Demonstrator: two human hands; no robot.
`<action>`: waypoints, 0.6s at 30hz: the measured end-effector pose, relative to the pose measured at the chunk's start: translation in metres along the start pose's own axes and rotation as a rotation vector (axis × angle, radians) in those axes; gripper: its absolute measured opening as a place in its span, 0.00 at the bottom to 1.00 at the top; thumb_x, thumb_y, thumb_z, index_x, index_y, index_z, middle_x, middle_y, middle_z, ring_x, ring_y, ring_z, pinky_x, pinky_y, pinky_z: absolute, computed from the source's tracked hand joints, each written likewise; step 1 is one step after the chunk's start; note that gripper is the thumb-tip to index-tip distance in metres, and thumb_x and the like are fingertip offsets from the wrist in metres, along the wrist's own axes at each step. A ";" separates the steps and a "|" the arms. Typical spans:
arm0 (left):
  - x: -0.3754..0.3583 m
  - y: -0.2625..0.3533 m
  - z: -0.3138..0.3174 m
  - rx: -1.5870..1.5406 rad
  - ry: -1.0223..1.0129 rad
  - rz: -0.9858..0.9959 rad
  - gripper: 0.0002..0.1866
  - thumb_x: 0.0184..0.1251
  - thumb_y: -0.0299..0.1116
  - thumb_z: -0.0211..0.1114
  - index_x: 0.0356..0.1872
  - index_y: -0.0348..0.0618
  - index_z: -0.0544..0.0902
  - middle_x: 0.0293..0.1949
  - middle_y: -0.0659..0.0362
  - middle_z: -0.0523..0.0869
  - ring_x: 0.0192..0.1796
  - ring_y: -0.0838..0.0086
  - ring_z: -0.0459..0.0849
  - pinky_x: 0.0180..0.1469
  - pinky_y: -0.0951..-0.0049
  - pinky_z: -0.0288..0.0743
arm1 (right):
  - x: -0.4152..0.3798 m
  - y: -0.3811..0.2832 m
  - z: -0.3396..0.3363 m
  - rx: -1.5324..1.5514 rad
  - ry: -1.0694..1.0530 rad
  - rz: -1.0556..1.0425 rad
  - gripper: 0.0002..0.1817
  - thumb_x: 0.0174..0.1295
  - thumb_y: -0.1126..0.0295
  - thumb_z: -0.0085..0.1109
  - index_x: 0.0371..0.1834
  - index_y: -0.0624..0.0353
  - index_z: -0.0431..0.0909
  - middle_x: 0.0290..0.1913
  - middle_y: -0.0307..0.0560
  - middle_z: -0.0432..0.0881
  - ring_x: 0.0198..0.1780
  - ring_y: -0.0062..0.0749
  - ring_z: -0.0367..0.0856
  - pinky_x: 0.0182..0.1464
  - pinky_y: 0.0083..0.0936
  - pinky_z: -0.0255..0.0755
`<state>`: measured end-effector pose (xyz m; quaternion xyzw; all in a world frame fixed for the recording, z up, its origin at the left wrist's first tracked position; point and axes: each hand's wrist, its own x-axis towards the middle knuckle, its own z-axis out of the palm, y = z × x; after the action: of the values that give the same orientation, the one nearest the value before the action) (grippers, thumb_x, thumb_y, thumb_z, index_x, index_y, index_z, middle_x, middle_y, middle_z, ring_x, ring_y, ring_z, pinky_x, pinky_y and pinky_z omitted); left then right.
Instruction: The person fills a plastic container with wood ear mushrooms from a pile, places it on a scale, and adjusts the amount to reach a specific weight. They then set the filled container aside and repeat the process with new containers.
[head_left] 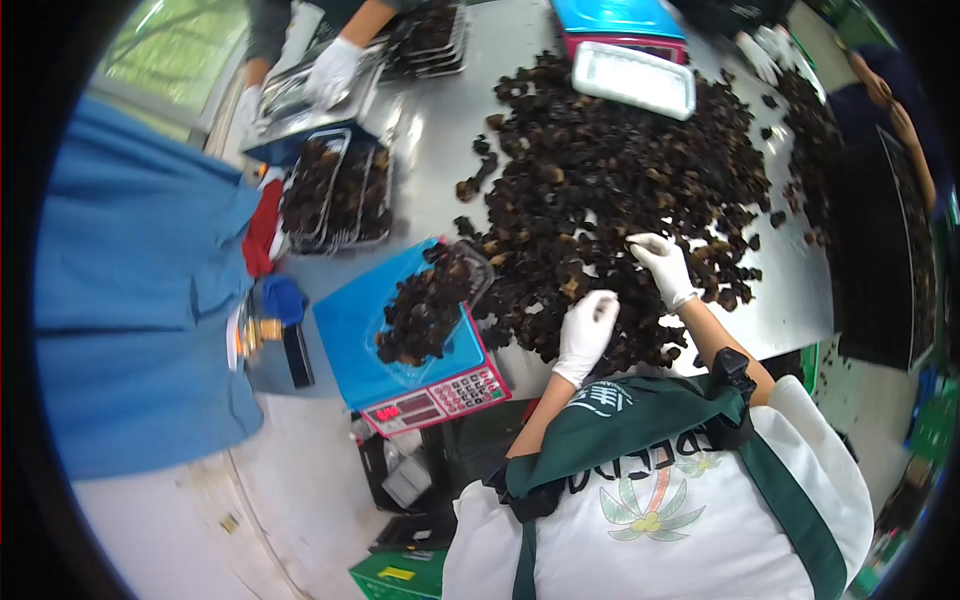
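A broad heap of dark brown, crinkled pieces that look like dried black fungus (pixel 600 170) covers the metal table. My left hand (pixel 587 335), in a white glove, is over the near side of the heap with its fingers curled together. Farther forward and to the right, my right hand (pixel 662 268), also gloved, has thumb and fingers pinched together over the pieces. Whatever either hand holds is too small or hidden to name. Left of my hands, a clear tray (pixel 430 305) filled with the same pieces rests tilted on a blue-topped digital scale (pixel 345 325).
An upturned white tray (pixel 634 80) leans on a second scale (pixel 620 18). Filled clear trays (pixel 335 195) stand at the left, near a co-worker's gloved hand (pixel 333 73). Another person's gloved hands (pixel 765 55) are at the far right. A black crate (pixel 875 260) stands beyond the right edge.
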<state>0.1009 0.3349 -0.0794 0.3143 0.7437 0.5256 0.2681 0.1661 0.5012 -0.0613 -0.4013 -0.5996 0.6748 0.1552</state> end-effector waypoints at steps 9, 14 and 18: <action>0.023 0.003 -0.011 -1.108 -0.021 -0.440 0.34 0.68 0.60 0.45 0.66 0.45 0.62 0.58 0.51 0.70 0.55 0.63 0.73 0.59 0.56 0.68 | -0.013 -0.017 0.016 0.042 -0.387 -0.069 0.13 0.62 0.67 0.57 0.47 0.61 0.80 0.42 0.39 0.83 0.42 0.19 0.78 0.47 0.20 0.71; 0.008 -0.035 -0.008 -1.424 0.103 -0.703 0.10 0.64 0.34 0.58 0.42 0.42 0.80 0.34 0.59 0.83 0.33 0.76 0.79 0.33 0.81 0.72 | 0.018 0.025 0.034 -0.483 -0.078 -0.478 0.14 0.54 0.74 0.57 0.45 0.60 0.80 0.47 0.49 0.81 0.48 0.37 0.79 0.49 0.29 0.73; 0.000 -0.032 -0.009 -1.331 0.107 -0.719 0.10 0.64 0.36 0.58 0.41 0.43 0.79 0.32 0.62 0.81 0.29 0.77 0.76 0.26 0.82 0.68 | 0.040 0.048 0.041 -1.081 -0.076 -0.789 0.20 0.47 0.65 0.62 0.46 0.49 0.77 0.49 0.47 0.76 0.46 0.42 0.75 0.46 0.38 0.70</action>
<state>0.0880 0.3216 -0.1071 -0.2018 0.3383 0.7582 0.5196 0.1244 0.4893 -0.1218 -0.1491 -0.9601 0.1861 0.1462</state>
